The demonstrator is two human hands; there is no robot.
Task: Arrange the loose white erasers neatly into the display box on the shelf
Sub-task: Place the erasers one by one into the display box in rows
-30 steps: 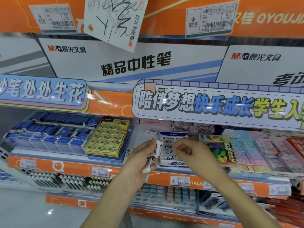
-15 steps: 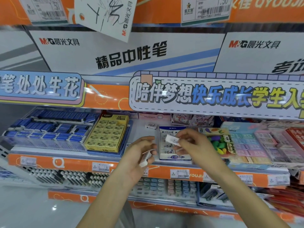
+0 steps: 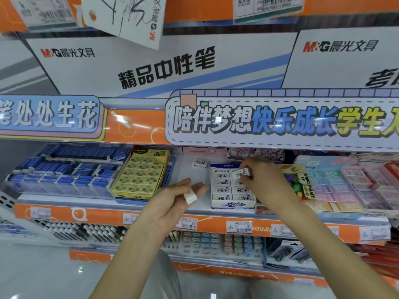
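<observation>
The right hand is up over the display box, its fingertips pinching a white eraser that sits tilted just above the right-hand column near the back of the box. The left hand waits lower and to the left of the box, palm turned up, fingers curled loosely around another white eraser that stands on end between the thumb and the fingers.

Inside the box, white erasers lie flat in two neat columns, each with its printed label facing up. The box rests on the shelf, near its front edge. One loose eraser lies by itself on the bare white shelf behind and to the left of the box, well apart from both hands.

To the left of that bare patch stands a yellow box of 2B erasers, and beyond it trays of blue packets. Right of the display box are coloured novelty erasers and rows of pastel packs. Price tags line the orange strip below.
</observation>
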